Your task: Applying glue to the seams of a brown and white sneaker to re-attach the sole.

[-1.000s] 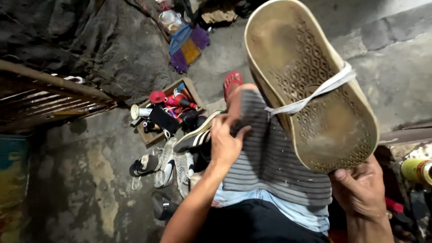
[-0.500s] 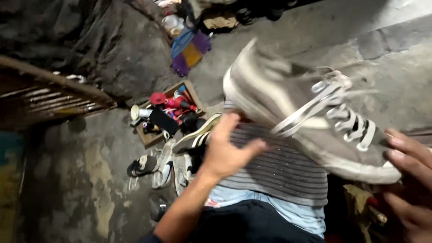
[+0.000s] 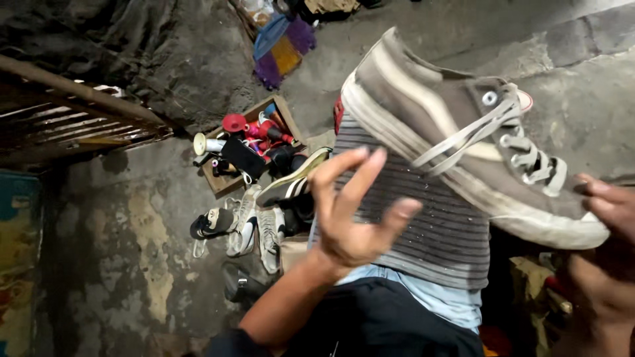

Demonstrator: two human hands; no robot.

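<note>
A grey sneaker [image 3: 463,158] with white laces is held up over the lap, gripped at its toe by the right hand [image 3: 605,264], while the left hand [image 3: 350,218] is spread open just beside its heel, touching nothing. The step in hand seems to be an inspection of the sneaker, and a steadying grip at the heel is judged to be needed next. Farther off, worn shoes [image 3: 248,228] and a wooden box [image 3: 248,142] of thread spools are seen on the floor [image 3: 112,264].

From my remote seat I spot one package-like thing: an open wooden box [image 3: 278,109] on the ground left of centre, rectangular, brown, crammed with red and black items and a white spool (contents too jumbled to sort). I see no labels, signs or screens anywhere.
</note>
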